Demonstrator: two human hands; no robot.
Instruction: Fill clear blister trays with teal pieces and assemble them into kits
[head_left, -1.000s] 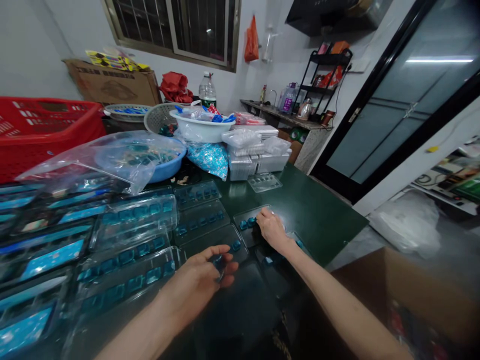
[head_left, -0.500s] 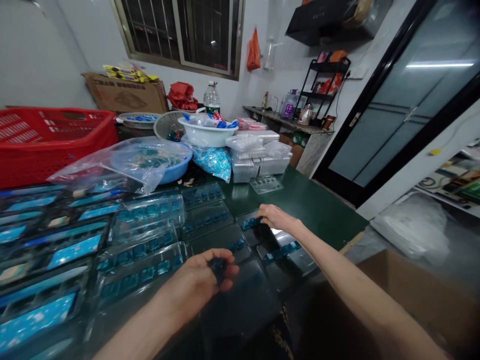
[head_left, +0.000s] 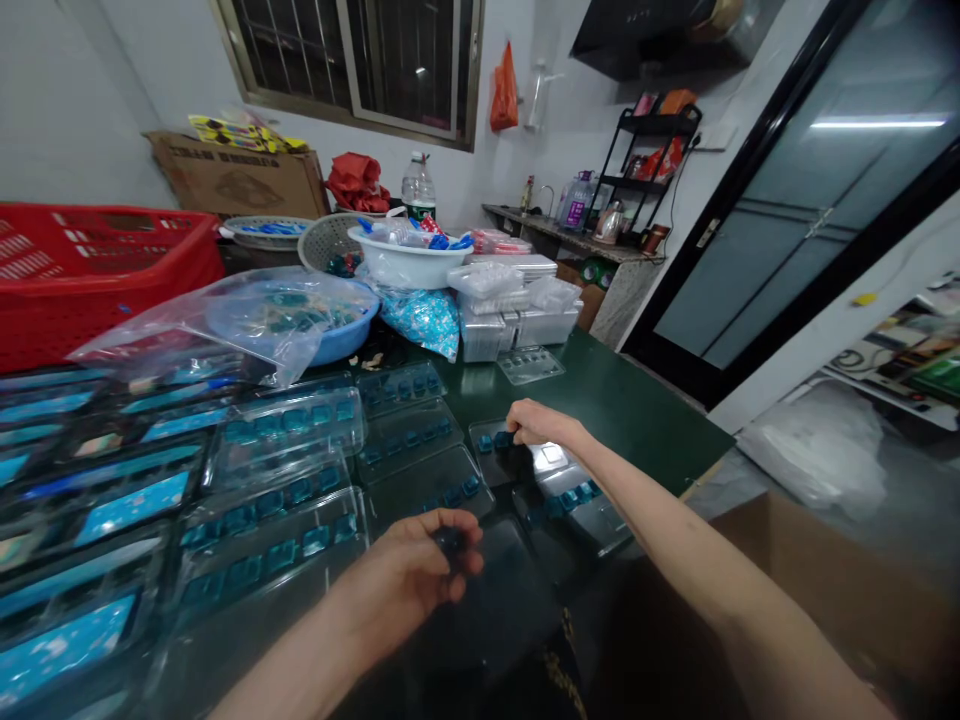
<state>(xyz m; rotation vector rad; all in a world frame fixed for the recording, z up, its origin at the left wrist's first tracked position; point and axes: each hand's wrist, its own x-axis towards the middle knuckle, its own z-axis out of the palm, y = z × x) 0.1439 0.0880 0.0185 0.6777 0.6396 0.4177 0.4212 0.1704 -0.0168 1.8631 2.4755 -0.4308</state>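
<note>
Pale walls surround a dark, barred window.

Can't tell the dark thing in the left hand, nearer than the blue bowl: too blurry. Can't see inside the right hand, right of the bowl. Can't see all the red basket, left of the bowl: cut off by the edge.

Use the blue basin as your reference. To its left you have a solid red basket; to its right, a turquoise bag patterned with white flecks. In front, your clear trays carry translucent teal pieces. Front-left, your light-blue cards show white specks. Front-right, your tabletop is plain dark green.
</note>
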